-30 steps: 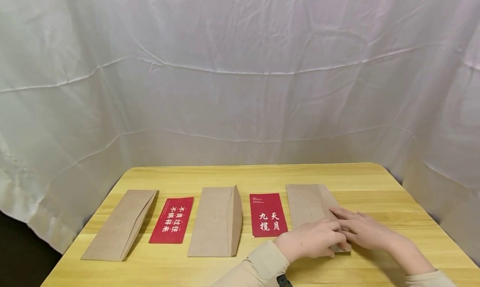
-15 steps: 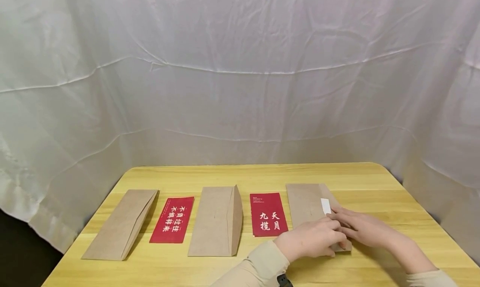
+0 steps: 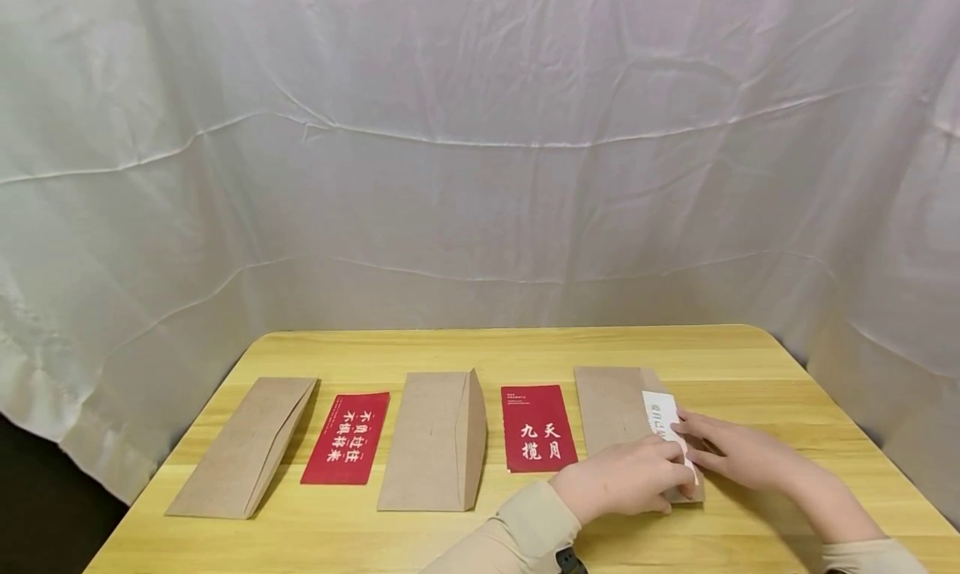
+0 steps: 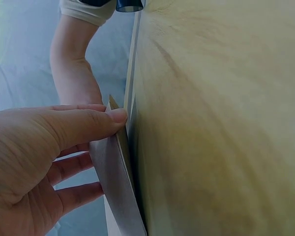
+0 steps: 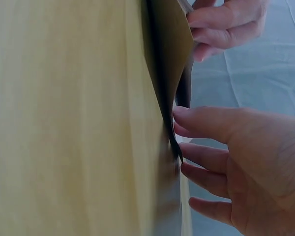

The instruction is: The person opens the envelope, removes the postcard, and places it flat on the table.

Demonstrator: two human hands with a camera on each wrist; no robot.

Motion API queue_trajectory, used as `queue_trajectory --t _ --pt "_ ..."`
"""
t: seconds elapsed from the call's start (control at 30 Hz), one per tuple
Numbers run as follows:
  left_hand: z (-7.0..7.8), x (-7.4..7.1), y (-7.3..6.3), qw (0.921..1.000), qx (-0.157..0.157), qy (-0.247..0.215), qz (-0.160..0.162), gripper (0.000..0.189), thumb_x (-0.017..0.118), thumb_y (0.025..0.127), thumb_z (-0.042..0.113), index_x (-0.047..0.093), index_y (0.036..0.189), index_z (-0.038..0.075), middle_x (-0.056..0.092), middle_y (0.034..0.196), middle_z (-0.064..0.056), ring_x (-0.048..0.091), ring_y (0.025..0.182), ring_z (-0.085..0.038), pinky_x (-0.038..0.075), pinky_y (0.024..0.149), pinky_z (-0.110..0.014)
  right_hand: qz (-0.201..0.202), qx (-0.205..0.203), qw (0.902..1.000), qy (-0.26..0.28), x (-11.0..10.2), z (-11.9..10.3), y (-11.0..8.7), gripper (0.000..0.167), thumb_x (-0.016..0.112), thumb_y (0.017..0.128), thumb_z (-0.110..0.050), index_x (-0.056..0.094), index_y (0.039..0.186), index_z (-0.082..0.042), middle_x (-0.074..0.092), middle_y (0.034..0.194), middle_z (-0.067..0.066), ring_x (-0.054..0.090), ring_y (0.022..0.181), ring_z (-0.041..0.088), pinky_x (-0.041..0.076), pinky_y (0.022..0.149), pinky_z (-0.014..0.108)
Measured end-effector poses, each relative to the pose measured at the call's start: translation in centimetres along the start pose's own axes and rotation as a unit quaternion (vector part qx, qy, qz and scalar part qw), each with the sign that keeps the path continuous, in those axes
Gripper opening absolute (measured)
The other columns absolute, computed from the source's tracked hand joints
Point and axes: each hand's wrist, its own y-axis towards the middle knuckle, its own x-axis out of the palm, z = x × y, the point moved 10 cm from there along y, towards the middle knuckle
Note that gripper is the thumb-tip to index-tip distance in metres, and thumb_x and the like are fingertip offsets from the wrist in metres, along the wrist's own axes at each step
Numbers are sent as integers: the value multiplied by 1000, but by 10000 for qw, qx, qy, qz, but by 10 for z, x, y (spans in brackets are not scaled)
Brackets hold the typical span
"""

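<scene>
At the table's right lies a brown paper envelope [image 3: 609, 407] with its side flap lifted. My left hand [image 3: 626, 478] grips its near end; in the left wrist view the thumb is on one face, with fingers behind the envelope [image 4: 114, 164]. A white card [image 3: 658, 413] with green characters shows at the opening, partly behind my fingers. My right hand [image 3: 742, 453] reaches in from the right and pinches the card at its edge. From the right wrist, its thumb and fingertips are right at the edge of the brown flap [image 5: 169, 39].
Left of the hands lie a red card [image 3: 538, 428] with white characters, a second brown envelope [image 3: 423, 441], another red card [image 3: 347, 438] and a third envelope [image 3: 240, 449] on the wooden table [image 3: 517, 349]. A pale curtain [image 3: 480, 199] hangs behind.
The white card, hidden at first, has come out at the envelope's opening, and more of it shows. My right hand has shifted slightly right; the left hand stays on the envelope.
</scene>
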Motion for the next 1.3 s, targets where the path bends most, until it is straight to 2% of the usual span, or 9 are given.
queue_trajectory --t 0.23,0.33,0.43,0.57,0.67,0.87,1.0,1.17,1.3 --pt "1 -1 0 10000 41 60 36 28 70 87 44 65 114 39 55 119 17 50 114 2 33 103 -5 195 63 9997 -148 1 6 0 69 60 90 -54 49 140 -8 66 127 1 65 112 29 53 86 46" --pt "2 -2 0 9999 62 33 83 27 70 86 43 66 113 39 55 116 17 51 111 2 34 101 -5 285 -38 9994 -218 2 5 1 68 63 87 -57 53 135 -10 66 124 3 66 103 22 54 82 41" --pt "1 -1 0 10000 19 3 58 28 70 86 44 66 114 41 54 114 17 51 109 2 35 100 -4 414 -314 9985 -197 1 -1 2 63 67 85 -53 54 131 -12 66 118 2 63 95 18 52 80 40" --pt "0 0 1 9999 -57 -102 -37 30 70 87 44 64 116 41 53 116 18 50 111 3 35 101 -5 562 -653 9960 -239 0 -9 -2 64 68 86 -49 54 136 -12 64 128 12 63 109 32 49 89 55" --pt "-1 1 2 9998 -77 -147 -86 31 70 87 43 63 117 41 53 116 18 50 112 3 35 101 -5 514 -682 9959 -303 0 -10 -3 63 67 87 -50 55 138 -14 55 140 18 53 125 43 43 94 65" --pt "0 1 2 9998 -40 -163 -96 31 70 87 42 64 117 41 54 114 18 50 111 3 35 100 -5 222 -604 9978 -180 2 -3 -3 64 68 85 -51 57 135 -14 52 142 21 48 127 48 40 94 69" --pt "1 2 2 9998 46 -172 -73 32 69 88 42 63 119 38 54 115 18 50 113 3 33 103 -5 232 -656 9975 -128 -1 1 -5 63 72 81 -52 61 131 -16 55 139 20 50 124 49 43 92 65" --pt "0 4 2 9996 -29 -243 -112 29 70 87 42 65 115 38 54 117 19 50 113 3 33 102 -5 142 -549 9984 43 -1 7 -7 68 74 75 -57 62 128 -16 55 139 20 48 125 51 44 91 65" --pt "-1 5 3 9995 -92 -276 -155 28 70 87 43 65 114 38 54 115 19 50 110 4 35 100 -4 16 -366 9990 247 -1 14 -7 73 76 73 -57 61 129 -13 50 141 27 47 125 54 43 91 67"
